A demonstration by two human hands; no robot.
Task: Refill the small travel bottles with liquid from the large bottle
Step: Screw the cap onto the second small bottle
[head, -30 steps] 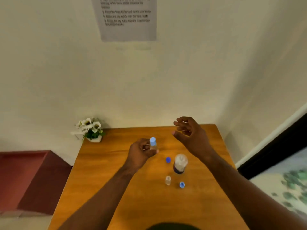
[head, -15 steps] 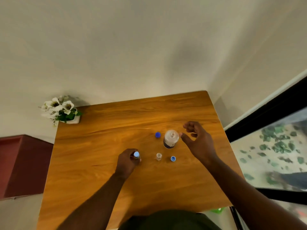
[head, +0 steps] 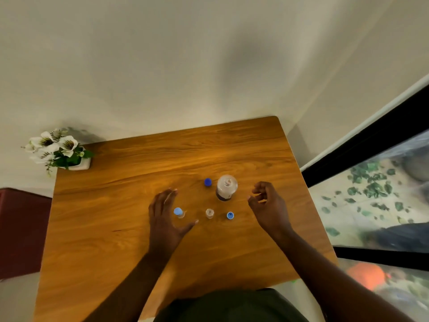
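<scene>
view from the head camera, looking down on a wooden counter (head: 111, 228) set into a corner of pale walls. the large bottle (head: 226, 188) stands upright and uncapped near the middle of the counter, clear above and dark at its base. its dark blue cap (head: 208, 182) lies just beside it, to the left. nearer the person, three small items form a row: a capped travel bottle (head: 179, 212) with a light blue top at left, an open travel bottle (head: 209, 213) in the centre, and a light blue cap (head: 230, 215) lying apart at right. the left hand (head: 166, 219) is spread wide, fingers straight, thumb extended; the capped travel bottle sits in the gap between thumb and fingers, and contact cannot be told. the right hand (head: 269, 205) hovers just right of the large bottle, its grip loosely curled and holding nothing, apart from the bottle. a white pot of white flowers (head: 58, 149) stands at the far left corner of the counter. a dark-framed window (head: 371, 194) lies to the right.
</scene>
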